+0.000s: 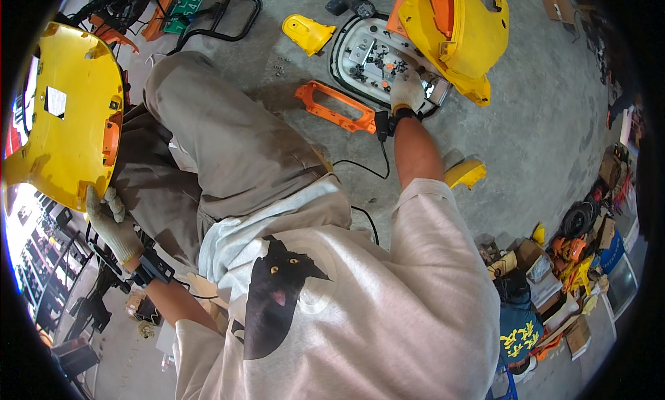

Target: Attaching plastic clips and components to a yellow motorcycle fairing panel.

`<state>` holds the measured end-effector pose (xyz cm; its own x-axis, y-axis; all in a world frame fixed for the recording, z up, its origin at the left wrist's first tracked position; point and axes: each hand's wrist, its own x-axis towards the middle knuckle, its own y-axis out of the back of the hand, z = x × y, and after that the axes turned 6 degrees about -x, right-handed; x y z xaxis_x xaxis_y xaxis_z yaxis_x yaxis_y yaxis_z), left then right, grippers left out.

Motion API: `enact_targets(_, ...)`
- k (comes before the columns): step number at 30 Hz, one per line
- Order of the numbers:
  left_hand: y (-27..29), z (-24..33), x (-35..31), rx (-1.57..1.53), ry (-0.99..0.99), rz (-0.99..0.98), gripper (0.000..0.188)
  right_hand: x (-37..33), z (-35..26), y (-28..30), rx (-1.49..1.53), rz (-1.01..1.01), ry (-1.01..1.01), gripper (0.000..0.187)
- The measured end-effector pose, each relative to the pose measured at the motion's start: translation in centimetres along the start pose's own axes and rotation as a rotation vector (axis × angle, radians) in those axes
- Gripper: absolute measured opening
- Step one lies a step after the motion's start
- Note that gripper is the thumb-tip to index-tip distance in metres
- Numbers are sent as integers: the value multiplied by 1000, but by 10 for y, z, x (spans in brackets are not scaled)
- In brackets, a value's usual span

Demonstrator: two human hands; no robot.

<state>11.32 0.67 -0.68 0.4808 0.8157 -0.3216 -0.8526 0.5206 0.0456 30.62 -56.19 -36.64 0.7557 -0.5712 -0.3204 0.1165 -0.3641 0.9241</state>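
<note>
My left hand (111,227), in a pale knit glove, grips the lower edge of a large yellow plastic panel (73,123), which stands upright at the left beside my leg. My right hand (407,92), gloved too, reaches into a light grey tray (343,66) on the floor. Dark screws and small clips (377,57) lie scattered in this tray, along with a few orange bits. The right fingers are bunched together over the small parts. Whatever sits between their tips is hidden. Near that wrist lies an orange plastic frame (336,109).
Behind the tray stand yellow and orange body shells (457,33). A cordless drill (352,0) and a small yellow cover (307,33) lie beyond it. Another yellow piece (465,173) rests near my right arm. Boxes and loose parts (554,261) crowd the right side. A black cable (370,168) crosses the floor.
</note>
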Motion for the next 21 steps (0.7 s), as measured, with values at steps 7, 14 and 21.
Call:
enact_targets(7,5,-3,2,-30,11,9,26,2,-4,0,-34,-35,200,33)
enact_targets(14,6,-3,2,-7,-30,18,25,12,-4,-10,-287,-223,283,33)
enact_targets(21,17,-8,9,40,-74,-47,21,17,2,-18,-241,-139,312,33)
